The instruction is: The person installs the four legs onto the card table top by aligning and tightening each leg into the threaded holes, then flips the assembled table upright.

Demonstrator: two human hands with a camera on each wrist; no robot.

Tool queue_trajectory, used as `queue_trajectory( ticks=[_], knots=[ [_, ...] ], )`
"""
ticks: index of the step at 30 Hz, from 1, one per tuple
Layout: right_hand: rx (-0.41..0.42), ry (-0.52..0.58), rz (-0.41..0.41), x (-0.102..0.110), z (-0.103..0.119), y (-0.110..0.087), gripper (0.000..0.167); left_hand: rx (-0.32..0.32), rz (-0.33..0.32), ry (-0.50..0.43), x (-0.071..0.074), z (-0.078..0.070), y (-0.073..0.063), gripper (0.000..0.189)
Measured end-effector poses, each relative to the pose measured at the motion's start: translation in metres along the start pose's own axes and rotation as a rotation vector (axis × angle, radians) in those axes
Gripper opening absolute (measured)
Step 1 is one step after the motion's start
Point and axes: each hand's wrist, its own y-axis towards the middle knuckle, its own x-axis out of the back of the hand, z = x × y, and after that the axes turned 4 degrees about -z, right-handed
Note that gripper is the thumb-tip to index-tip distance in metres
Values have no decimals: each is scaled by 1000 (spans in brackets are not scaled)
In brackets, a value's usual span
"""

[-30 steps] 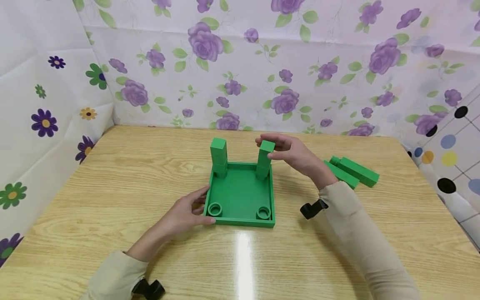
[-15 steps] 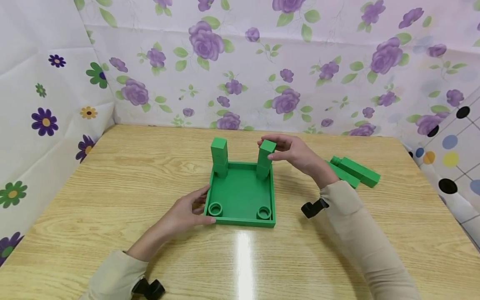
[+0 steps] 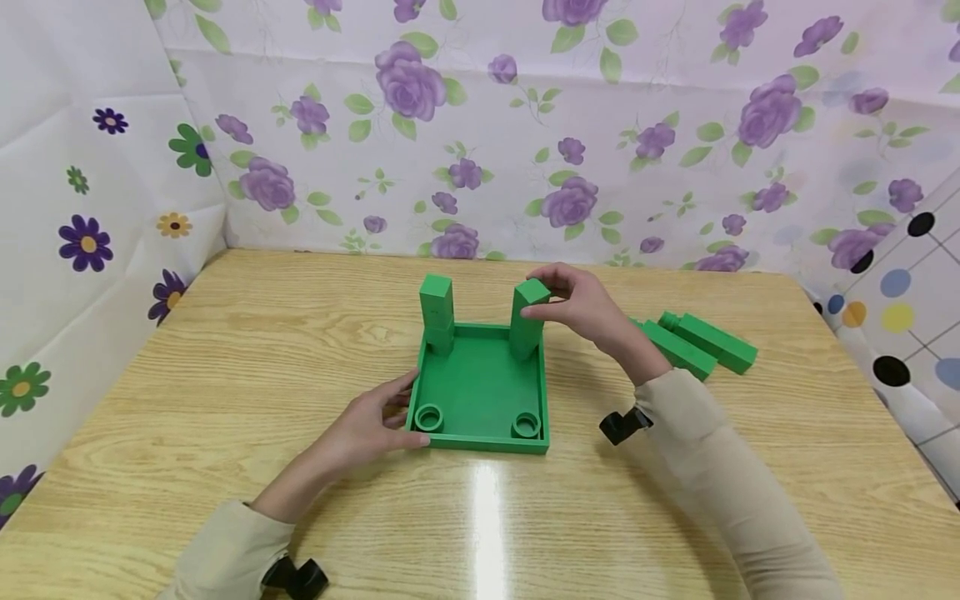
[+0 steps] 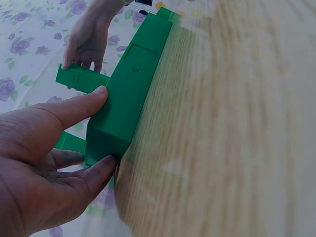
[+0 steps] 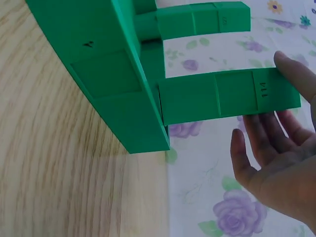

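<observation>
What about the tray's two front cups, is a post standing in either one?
No, the left cup and right cup show open tops, while posts stand at the back of the tray.

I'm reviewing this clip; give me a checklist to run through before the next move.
1. Tray steadied: ok; the left grip holds its near-left corner.
2. Right post held: ok; the right grip is near its top.
3. Right post squared to the tray: not ok; in the head view its top looks turned.
4. Right post fully seated: cannot tell; the joint is hidden.
5. Left post standing: ok, at the far-left corner.
6. Near-left socket and near-right socket filled: not ok; both bare.
</observation>
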Motion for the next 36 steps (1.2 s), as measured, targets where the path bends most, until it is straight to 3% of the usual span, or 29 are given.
queue_trajectory(
  ticks=[13,36],
  knots=[
    [-32,-191,-181,-15,2,-4,45,3,6,-5,-1,0,0,91],
    [-16,-249,-379,-31,2,-9,49,-8,-18,10,-2,-1,0,91]
  ],
)
